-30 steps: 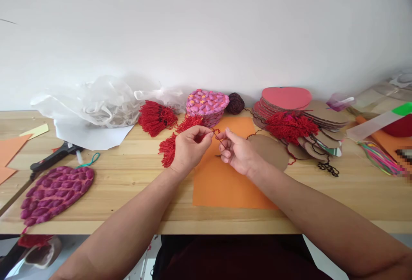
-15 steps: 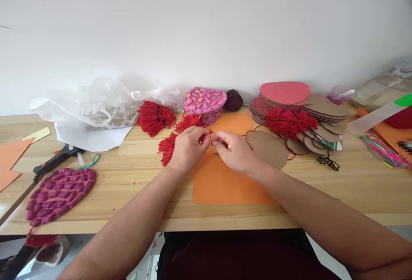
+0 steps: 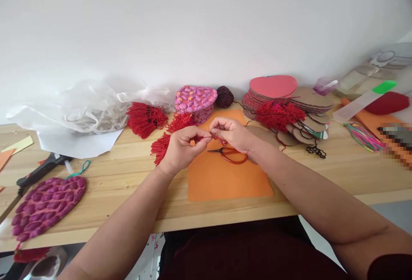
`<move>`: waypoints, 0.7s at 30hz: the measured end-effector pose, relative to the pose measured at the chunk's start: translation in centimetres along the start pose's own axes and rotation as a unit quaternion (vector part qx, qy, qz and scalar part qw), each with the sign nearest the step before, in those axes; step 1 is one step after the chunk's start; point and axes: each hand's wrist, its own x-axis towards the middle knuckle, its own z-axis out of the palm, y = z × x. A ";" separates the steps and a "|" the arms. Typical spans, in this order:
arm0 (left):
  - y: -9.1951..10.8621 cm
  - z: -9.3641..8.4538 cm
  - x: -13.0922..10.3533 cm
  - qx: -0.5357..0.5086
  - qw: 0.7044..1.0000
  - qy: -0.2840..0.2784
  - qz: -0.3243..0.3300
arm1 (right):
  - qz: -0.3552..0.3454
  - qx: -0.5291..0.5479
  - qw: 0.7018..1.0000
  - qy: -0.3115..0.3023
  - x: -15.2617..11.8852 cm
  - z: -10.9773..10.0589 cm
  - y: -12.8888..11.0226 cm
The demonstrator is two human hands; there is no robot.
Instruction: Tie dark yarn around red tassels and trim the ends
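Observation:
Thumb and forefinger of my left hand (image 3: 186, 146) are closed in a pinch on a thin strand of red yarn (image 3: 223, 141). Right beside it, my right hand (image 3: 234, 134) pinches the same strand, and a bit of it hangs under those fingers. The fingertips nearly meet above an orange paper sheet (image 3: 225, 183). Scissors (image 3: 233, 157) with orange-red handles lie on the sheet under my right hand. Left of my left hand are red yarn tassels (image 3: 160, 147); another red tassel bundle (image 3: 146, 119) lies farther back.
Along the wall stand a clear plastic bag (image 3: 80, 108), a pink decorated heart stack (image 3: 195, 99), a dark yarn ball (image 3: 224, 96) and red cardboard hearts (image 3: 273, 86). A red yarn pile (image 3: 280, 114) sits at right. At left lie a purple heart (image 3: 49, 205) and a glue gun (image 3: 41, 170).
My hands have turned and lifted slightly, still pinching the strand. The scissors, mostly covered before, now show beneath my right hand. The view has shifted a little to the right.

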 end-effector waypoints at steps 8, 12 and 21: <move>-0.7 0.4 0.4 0.018 0.988 0.136 -0.067 | 0.155 0.276 0.943 0.100 -0.7 3.4 -0.2; -0.8 0.4 0.3 0.094 0.983 0.148 -0.049 | 0.164 0.280 0.934 0.153 -1.0 4.3 -0.3; -1.3 0.9 0.2 0.162 0.973 0.162 0.036 | 0.163 0.275 0.929 0.184 -1.1 4.5 0.1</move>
